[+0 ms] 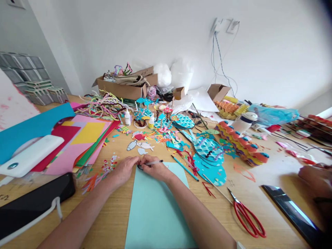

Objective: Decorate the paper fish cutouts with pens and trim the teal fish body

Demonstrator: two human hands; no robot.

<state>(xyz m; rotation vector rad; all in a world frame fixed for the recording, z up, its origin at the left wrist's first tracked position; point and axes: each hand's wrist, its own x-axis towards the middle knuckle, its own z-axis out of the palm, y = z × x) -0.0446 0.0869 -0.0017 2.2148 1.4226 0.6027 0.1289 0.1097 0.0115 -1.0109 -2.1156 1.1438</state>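
Observation:
A light teal sheet of paper [155, 214] lies on the wooden table in front of me. My right hand [155, 168] is closed around a dark pen [157, 162] at the sheet's top left corner. Beside it, my left hand [127, 168] rests at the same corner with its fingers together; what they hold, if anything, is hidden. Just beyond my hands lie grey fish-shaped cutouts [131, 145]. A blue pencil [185, 168] crosses the sheet's upper right edge.
Red-handled scissors [246, 216] and a phone [292, 212] lie at the right, near another person's hand [315, 176]. Coloured papers [88, 133], a white device [32, 155] and a black phone [38, 195] are at the left. Glue bottles [127, 117] stand behind.

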